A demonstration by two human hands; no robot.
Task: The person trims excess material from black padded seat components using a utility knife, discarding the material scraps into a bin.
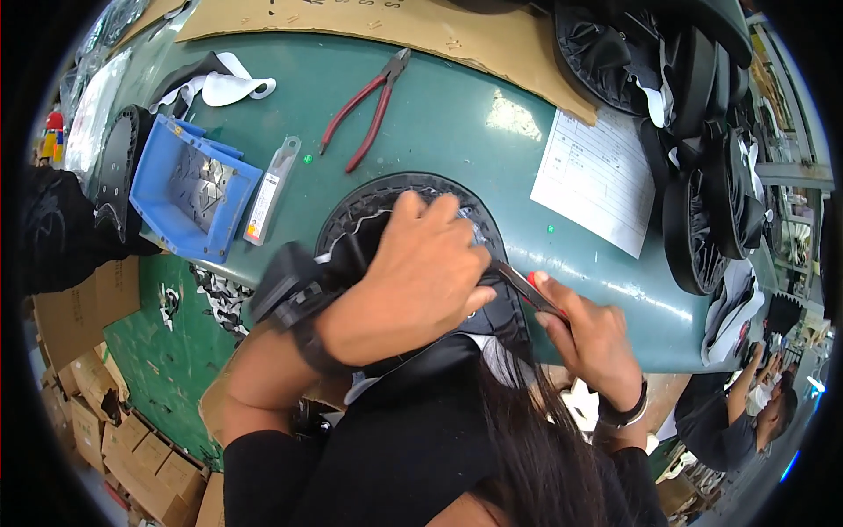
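The green counter (492, 132) spreads widest, its near edge against the person's body. Along its far side lies a flat cardboard sheet (351, 25). Rounded black pieces (694, 233) are heaped at the right end, some with white lining showing. The black padded piece (356, 255) being worked on lies at the near edge, in front of the person, its curved rim pointing away and its inside gathered in folds. To its right is a printed paper sheet (590, 180); to its left stands an open blue bin (237, 215) with thin metal bits (202, 189) inside.

The left hand (426, 272) presses down over the padded piece with fingers curled; their tips are hidden, so I cannot tell what they pinch. The right hand (590, 338), just beside the piece's right edge, closes thumb and fingers around a slim tool. Beyond the piece lie red-handled pliers (378, 110), handles parted, and near the bin a black-and-white scrap (224, 83). A narrow clear packet (272, 191) rests just right of the bin. The slim tool (527, 290), red and dark, points toward the left hand.
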